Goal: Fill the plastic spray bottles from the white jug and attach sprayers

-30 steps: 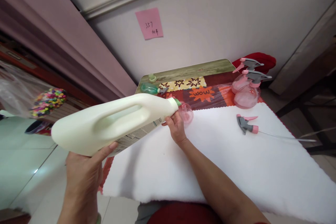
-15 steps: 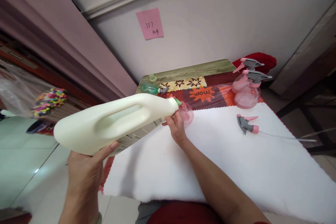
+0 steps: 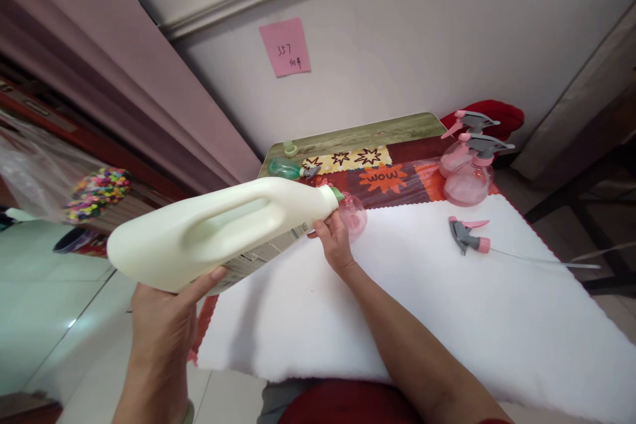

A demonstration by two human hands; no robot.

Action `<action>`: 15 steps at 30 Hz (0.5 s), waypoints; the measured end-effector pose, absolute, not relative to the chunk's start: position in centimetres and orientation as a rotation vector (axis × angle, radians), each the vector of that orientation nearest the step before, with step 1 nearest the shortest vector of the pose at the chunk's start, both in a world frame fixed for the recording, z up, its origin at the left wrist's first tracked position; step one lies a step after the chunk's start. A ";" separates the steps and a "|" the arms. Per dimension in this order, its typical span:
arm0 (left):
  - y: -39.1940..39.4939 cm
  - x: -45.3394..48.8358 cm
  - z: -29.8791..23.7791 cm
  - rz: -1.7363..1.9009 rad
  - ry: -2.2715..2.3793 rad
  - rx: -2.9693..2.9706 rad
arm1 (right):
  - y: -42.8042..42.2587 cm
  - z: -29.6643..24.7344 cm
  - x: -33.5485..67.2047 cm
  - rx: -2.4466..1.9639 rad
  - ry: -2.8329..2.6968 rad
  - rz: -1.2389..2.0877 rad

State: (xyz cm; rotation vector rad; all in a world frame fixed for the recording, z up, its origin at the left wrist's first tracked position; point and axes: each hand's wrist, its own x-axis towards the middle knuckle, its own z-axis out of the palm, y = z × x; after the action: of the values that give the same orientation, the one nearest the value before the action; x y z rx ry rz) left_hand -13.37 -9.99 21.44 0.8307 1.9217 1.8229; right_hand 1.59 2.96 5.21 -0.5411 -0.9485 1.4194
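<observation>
My left hand [image 3: 161,328] grips the bottom of a large cream-white jug [image 3: 218,228] with a moulded handle, tipped on its side so its green neck points right. The neck meets the mouth of a small clear pink bottle [image 3: 354,212] that stands on the white cloth [image 3: 447,305]. My right hand [image 3: 334,238] is closed around that pink bottle just below the jug's neck. A loose grey-and-pink spray head [image 3: 470,238] with a long dip tube lies on the cloth to the right.
Two pink spray bottles [image 3: 470,165] with grey triggers stand at the back right of the table. A green spray bottle [image 3: 288,169] lies at the back left beside a green cap [image 3: 289,148]. A patterned mat [image 3: 382,175] covers the far table. A pink note [image 3: 285,46] is on the wall.
The jug's bottom end and my left hand have shifted slightly to the right; the neck stays at the pink bottle's mouth. My right hand has not moved.
</observation>
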 end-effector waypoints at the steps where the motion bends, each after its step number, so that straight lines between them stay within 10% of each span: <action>1: -10.0 -13.3 21.4 1.819 1.921 0.828 | 3.0 5.2 1.6 -0.544 -0.947 1.419; 15: -9.8 -12.9 21.8 1.830 1.911 0.882 | 3.0 5.1 1.5 -0.546 -0.937 1.420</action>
State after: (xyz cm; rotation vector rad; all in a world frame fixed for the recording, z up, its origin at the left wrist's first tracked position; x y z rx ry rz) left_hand -12.91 -9.80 21.76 0.8822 1.9106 1.8296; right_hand 1.50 3.01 5.06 -0.5457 -0.9372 1.4195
